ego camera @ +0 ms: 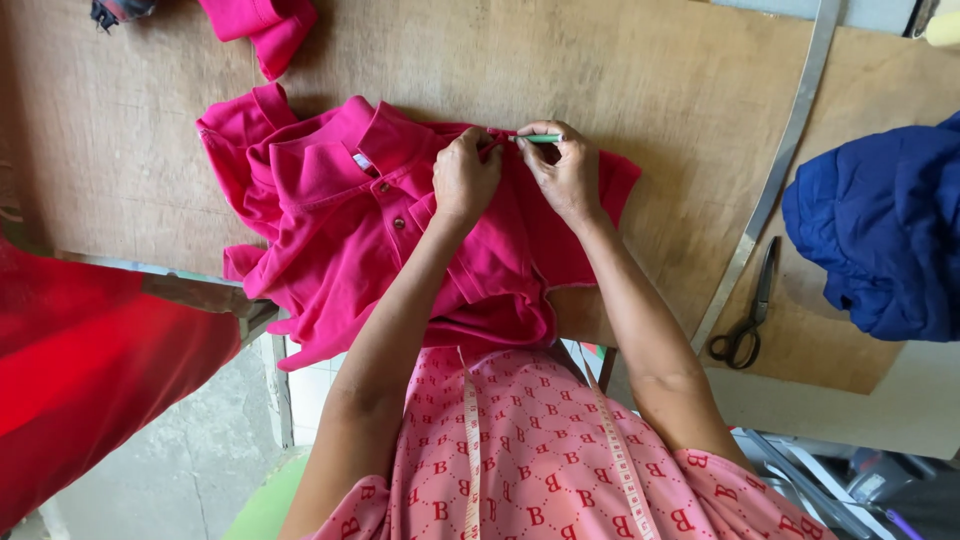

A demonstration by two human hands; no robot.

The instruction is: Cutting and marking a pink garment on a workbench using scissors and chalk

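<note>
Pink polo shirt [350, 215] lies bunched on the wooden bench [620, 70], collar toward the left of the frame, body running across and hanging over the near edge. Both hands meet at its far edge. Left hand [465, 180] fingers pinched on the fabric; right hand [568, 172] fingers clamped on a thin green marker [540, 139], tip pointing at the left hand. Soft knit cloth, buttoned placket. Black scissors [745, 320] lie well apart on the right, beside a long metal ruler [790, 140]; blue garment [885, 225] further right.
</note>
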